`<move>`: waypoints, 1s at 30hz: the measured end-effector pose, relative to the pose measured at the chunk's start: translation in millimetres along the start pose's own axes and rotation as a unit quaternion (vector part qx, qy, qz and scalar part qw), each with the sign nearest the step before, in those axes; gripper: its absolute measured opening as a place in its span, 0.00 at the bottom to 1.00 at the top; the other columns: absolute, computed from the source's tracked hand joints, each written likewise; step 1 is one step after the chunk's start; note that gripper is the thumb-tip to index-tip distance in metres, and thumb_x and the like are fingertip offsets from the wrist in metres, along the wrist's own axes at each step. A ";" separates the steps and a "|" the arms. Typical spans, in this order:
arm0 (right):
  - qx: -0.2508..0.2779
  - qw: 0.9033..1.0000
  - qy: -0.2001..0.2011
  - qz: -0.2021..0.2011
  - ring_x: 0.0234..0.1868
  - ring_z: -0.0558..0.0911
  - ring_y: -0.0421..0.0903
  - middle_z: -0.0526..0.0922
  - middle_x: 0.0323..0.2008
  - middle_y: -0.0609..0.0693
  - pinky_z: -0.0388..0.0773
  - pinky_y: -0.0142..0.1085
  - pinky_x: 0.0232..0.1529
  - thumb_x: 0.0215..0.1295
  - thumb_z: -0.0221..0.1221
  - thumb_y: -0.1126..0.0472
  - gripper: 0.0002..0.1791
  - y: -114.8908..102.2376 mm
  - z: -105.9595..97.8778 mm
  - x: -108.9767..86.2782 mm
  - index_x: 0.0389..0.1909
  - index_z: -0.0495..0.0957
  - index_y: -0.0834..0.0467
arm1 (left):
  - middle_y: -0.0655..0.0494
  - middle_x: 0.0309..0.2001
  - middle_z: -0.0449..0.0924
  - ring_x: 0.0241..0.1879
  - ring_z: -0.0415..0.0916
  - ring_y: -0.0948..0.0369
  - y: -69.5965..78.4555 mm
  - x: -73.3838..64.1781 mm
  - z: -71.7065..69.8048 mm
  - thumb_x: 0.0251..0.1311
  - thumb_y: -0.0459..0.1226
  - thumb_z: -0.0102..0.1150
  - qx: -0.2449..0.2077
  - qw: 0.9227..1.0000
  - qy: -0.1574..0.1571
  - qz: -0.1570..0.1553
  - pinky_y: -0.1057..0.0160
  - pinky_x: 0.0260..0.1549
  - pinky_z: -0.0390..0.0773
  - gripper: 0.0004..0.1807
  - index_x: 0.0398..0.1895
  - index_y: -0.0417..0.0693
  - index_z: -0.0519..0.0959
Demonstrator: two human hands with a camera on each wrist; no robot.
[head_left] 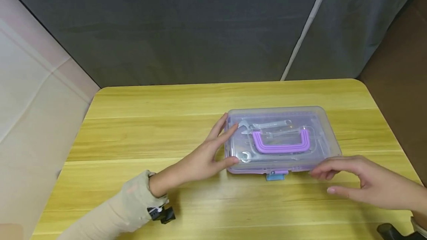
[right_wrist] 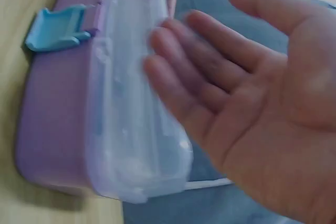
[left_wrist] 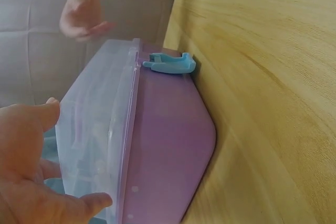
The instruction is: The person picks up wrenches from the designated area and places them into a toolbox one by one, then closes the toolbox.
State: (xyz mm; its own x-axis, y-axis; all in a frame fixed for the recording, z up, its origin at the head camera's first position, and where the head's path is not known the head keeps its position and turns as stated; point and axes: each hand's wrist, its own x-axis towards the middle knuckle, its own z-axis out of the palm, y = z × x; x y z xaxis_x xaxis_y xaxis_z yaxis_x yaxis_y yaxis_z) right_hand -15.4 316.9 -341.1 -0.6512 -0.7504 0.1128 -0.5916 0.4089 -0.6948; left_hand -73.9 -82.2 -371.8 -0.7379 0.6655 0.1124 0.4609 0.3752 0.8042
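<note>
A toolbox [head_left: 313, 116] with a clear lid and a purple base lies closed-lidded on the table, a purple handle [head_left: 281, 148] folded flat on top. Through the lid show an adjustable wrench [head_left: 273, 124] and the end of another wrench [head_left: 246, 156]. The blue latch [left_wrist: 170, 64] at the front sticks outward from the base. My left hand [head_left: 205, 158] rests against the toolbox's left end, fingers spread and thumb at the lid's front left corner. By the front right corner hovers my right hand [head_left: 357, 179], fingers loosely bent, nothing in it.
The wooden table [head_left: 150, 129] extends to the left of the toolbox and in front of it. A dark grey curtain [head_left: 183, 29] hangs behind the far edge, with a pale cloth wall [head_left: 36, 84] on the left. Each wrist carries a small black camera [head_left: 161, 214].
</note>
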 end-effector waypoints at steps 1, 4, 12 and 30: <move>0.000 1.000 -0.022 0.003 0.50 0.82 0.36 0.83 0.55 0.40 0.75 0.23 0.49 0.61 0.70 0.69 0.30 1.4 4.5 -2.6 0.63 0.77 0.49 | 0.53 0.82 0.23 0.80 0.39 0.47 0.1 0.0 -0.1 0.67 0.39 0.67 -0.001 1.000 0.000 0.000 0.49 0.70 0.61 0.46 0.81 0.43 0.52; 0.001 0.997 -0.080 0.013 0.60 0.79 0.38 0.79 0.63 0.44 0.74 0.25 0.56 0.67 0.68 0.60 0.30 8.7 18.7 -9.5 0.69 0.72 0.50 | 0.54 0.82 0.23 0.80 0.38 0.47 0.5 0.0 -0.2 0.67 0.39 0.67 -0.004 1.000 -0.001 -0.002 0.50 0.70 0.62 0.46 0.81 0.43 0.52; 0.121 0.987 -0.109 0.012 0.68 0.73 0.41 0.69 0.71 0.59 0.75 0.32 0.60 0.72 0.63 0.62 0.36 38.7 50.0 -10.2 0.76 0.60 0.64 | 0.56 0.82 0.23 0.80 0.37 0.49 1.0 0.6 -0.1 0.67 0.39 0.67 -0.002 1.000 -0.001 0.001 0.51 0.68 0.64 0.46 0.81 0.45 0.52; 0.299 0.946 -0.092 0.080 0.59 0.77 0.42 0.74 0.58 0.67 0.78 0.33 0.56 0.73 0.58 0.69 0.28 47.3 74.3 2.5 0.69 0.60 0.72 | 0.48 0.82 0.26 0.80 0.25 0.50 7.3 4.9 -0.4 0.71 0.45 0.61 0.133 0.990 -0.026 0.031 0.50 0.74 0.47 0.47 0.82 0.41 0.45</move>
State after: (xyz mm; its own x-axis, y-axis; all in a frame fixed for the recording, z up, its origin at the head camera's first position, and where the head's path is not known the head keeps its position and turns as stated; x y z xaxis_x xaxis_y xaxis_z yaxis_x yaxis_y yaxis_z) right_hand -9.7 295.8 -426.4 -0.5827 -0.8045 -0.1153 -0.0821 0.1995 -0.9765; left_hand -74.3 -76.4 -365.2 -0.6810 0.7222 0.1214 0.6233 0.4846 0.6137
